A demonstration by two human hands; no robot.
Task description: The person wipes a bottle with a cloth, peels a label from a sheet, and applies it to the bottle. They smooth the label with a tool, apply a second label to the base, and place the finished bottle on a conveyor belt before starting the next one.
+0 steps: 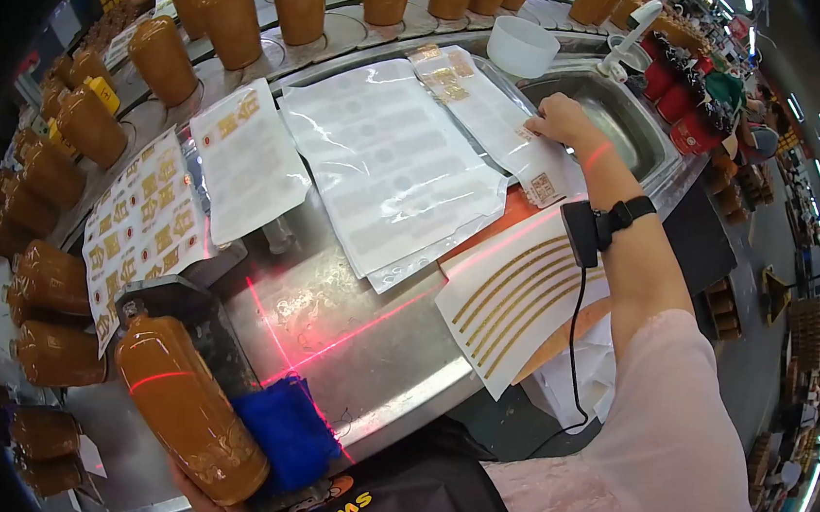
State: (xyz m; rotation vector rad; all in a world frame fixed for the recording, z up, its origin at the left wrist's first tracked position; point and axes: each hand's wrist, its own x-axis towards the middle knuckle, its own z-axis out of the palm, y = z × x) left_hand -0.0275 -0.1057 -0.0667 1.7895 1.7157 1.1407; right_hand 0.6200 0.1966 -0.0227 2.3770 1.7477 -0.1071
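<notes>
My left hand (203, 503) is at the bottom of the view, under the base of a glossy brown bottle (187, 407). The bottle leans, its neck pointing up and left, and most of that hand is hidden behind it. A blue cloth (285, 432) lies right beside the bottle. My right hand (568, 122) is over a narrow white decal sheet (500, 118) with gold patches, near the sink. Its fingers are curled together at the sheet's edge; what is between them is too small to make out. A dark device on a strap is on the right wrist.
Larger decal sheets (390, 147) and a gold-patterned sheet (145, 223) cover the metal worktop. A sheet with curved gold strips (513, 299) overhangs the front edge. Brown bottles (300, 3) line the curved conveyor. A white bowl (523, 46) stands by the sink (627, 119). Another person sits opposite.
</notes>
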